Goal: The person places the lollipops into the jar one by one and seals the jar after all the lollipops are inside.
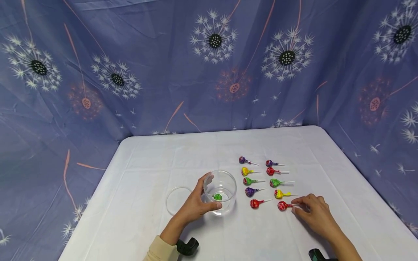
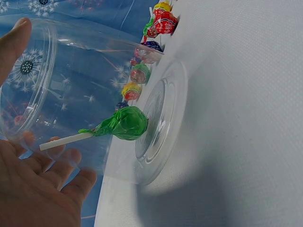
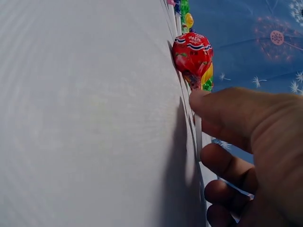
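Note:
My left hand (image 1: 193, 204) grips a clear plastic jar (image 1: 230, 197) from its left side, thumb on the near wall and fingers round the far one. A green-wrapped lollipop (image 2: 125, 124) is inside the open jar, its white stick leaning toward the rim. My right hand (image 1: 315, 214) is at the nearest lollipop of the right column, a red one (image 1: 282, 206) on the tablecloth. Its thumb and index finger pinch the white stick (image 3: 198, 137) just below the wrapper, while the other fingers curl loosely behind.
Two columns of wrapped lollipops lie right of the jar, among them a purple one (image 1: 250, 191), a yellow one (image 1: 279, 194) and a green one (image 1: 275, 182). A clear ring-like lid (image 1: 167, 201) lies left of the jar. The white table (image 1: 156, 159) meets a blue dandelion curtain (image 1: 163, 72).

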`<state>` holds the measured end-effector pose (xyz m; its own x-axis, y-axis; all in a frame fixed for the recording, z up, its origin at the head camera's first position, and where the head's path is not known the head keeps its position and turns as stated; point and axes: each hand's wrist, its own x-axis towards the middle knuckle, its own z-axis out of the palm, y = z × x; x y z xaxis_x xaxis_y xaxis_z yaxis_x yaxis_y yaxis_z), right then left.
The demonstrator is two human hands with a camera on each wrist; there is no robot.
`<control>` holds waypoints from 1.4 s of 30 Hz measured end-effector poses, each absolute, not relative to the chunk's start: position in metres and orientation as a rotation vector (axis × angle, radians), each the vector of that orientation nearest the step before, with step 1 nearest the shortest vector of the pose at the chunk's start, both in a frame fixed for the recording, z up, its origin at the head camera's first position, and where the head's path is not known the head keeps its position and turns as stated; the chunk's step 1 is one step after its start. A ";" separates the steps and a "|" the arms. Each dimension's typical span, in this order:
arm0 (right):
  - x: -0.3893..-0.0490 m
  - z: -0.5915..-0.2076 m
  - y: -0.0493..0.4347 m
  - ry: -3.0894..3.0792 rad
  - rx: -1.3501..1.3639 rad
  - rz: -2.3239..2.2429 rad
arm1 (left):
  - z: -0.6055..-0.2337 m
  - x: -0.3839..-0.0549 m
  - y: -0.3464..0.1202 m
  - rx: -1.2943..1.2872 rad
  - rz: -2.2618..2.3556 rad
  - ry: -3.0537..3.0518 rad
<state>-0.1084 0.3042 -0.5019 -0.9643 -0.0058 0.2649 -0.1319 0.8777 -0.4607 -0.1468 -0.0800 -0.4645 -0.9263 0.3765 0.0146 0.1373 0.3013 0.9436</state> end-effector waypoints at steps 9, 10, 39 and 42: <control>-0.108 -0.507 0.306 -2.778 0.104 0.703 | -0.465 -0.145 -0.080 0.463 1.679 2.353; -0.108 -0.508 0.306 -2.771 0.106 0.704 | -0.465 -0.145 -0.080 0.465 1.682 2.353; -0.109 -0.504 0.303 -2.781 0.151 0.745 | -0.462 -0.146 -0.081 0.502 1.693 2.328; -0.110 -0.502 0.302 -2.735 0.190 0.781 | -0.462 -0.146 -0.081 0.497 1.691 2.327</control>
<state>-0.1103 0.3020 -0.5016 -0.9493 -0.0469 0.3109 -0.2041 0.8442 -0.4958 -0.1460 -0.0812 -0.4616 -0.9180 0.3962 0.0188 0.1402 0.2798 0.9498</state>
